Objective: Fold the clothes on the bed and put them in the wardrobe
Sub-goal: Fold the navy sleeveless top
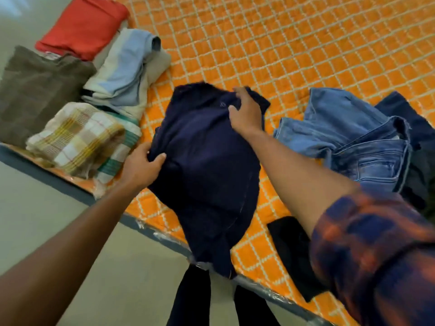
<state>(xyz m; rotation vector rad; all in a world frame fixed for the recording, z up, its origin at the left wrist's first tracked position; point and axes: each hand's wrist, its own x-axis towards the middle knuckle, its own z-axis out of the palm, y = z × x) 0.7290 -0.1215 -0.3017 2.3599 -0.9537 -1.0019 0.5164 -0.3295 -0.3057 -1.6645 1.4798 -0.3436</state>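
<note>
i have the navy garment [207, 165] in front of me on the orange quilted bed cover [294, 43], lying partly folded with its lower end hanging over the near edge of the bed [70, 189]. my left hand [141, 165] is at its left edge, thumb on top and fingers curled under, pinching a fold of the cloth. my right hand [244, 111] is on the upper right corner, fingers bent and spread over the fabric — pressing or gripping it there, though i cannot tell whether cloth is actually caught between the fingers. the right arm carries a rolled plaid sleeve [376, 250] in dark blue and orange.

to the left the space is crowded with folded things. a checked cloth [75, 137] sits just beside my left hand, on top of a green-striped one [122, 149]. behind it is a brown folded piece [35, 95], then a pale blue and cream stack [127, 71], and a red folded piece [84, 27] at the far corner.

to the right, unfolded light blue jeans [348, 137] lie in a heap close to my right forearm, with a darker blue garment [414, 128] bunched behind and against them. a black flat item [289, 250] lies on the cover under my right arm, near the bed's edge — too dark to say what it is. dark trouser legs [193, 300] show below, on the floor side.
</note>
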